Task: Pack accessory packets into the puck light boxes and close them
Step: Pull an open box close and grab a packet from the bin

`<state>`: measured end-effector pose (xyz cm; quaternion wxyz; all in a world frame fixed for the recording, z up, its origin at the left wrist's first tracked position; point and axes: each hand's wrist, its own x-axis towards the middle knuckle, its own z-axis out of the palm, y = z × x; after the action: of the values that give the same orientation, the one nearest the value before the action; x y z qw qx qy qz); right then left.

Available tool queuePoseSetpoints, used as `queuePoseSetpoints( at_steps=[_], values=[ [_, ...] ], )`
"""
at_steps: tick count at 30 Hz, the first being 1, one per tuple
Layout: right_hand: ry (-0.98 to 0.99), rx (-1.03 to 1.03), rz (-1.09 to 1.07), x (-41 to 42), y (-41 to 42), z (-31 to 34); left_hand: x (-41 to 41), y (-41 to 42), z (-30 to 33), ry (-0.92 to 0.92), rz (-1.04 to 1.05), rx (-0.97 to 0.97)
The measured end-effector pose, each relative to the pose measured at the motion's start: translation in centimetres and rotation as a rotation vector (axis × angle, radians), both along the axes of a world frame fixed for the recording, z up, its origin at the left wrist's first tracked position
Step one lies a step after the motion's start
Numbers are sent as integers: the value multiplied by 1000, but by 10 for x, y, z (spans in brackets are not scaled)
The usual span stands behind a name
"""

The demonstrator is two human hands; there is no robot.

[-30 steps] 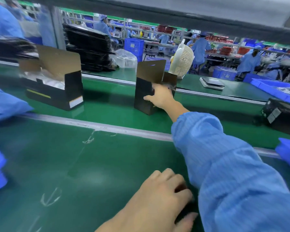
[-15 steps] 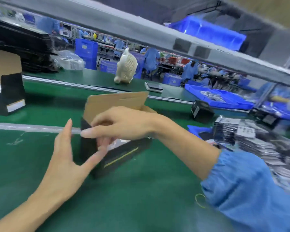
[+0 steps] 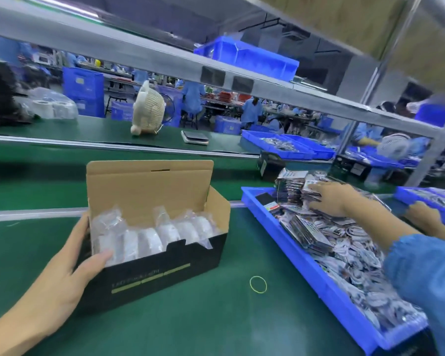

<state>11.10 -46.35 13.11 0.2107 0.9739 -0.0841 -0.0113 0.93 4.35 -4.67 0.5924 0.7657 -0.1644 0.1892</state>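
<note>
Green bench [image 3: 190, 317] | left hand [image 3: 62, 273] grips box [image 3: 165, 273], print unreadable | right hand [image 3: 329, 199] flat on packets [image 3: 319, 235]

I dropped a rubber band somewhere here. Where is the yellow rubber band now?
In the head view, the yellow rubber band lies flat on the green mat, between the open puck light box on its left and the blue tray on its right.

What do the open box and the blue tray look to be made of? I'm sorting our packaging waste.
Box: seemingly cardboard, plain matte brown inside the raised lid and flaps, printed black outside with gold lettering; creased fold lines show. Blue tray: likely moulded plastic, uniform blue with a slight sheen and a rounded rim.
</note>
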Motion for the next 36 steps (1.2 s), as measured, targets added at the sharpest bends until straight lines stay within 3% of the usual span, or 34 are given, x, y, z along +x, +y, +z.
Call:
queuePoseSetpoints(
  at_steps=[4,8,11,16,21,28,33,36],
  values=[
    [-262,-66,122,-4,8,9,-1,-1,0,15,-36,-23],
    [-203,158,264,-33,24,25,-1,0,1,-2,-36,-11],
    [-132,67,314,-60,28,12,1,1,-2,-7,-38,-5],
    [-288,-14,484,-103,25,-19,6,5,-6,-5,-56,-2],
    [-181,51,408,-123,16,-52,5,5,-6,-8,-39,2],
    [3,364,444,-107,15,-19,-2,1,3,10,-5,-2],
    [-127,371,338,-101,43,-32,-12,-5,13,54,-19,-23],
    [-367,326,366,-111,55,-52,-18,-10,21,78,-38,-27]
  ],
)
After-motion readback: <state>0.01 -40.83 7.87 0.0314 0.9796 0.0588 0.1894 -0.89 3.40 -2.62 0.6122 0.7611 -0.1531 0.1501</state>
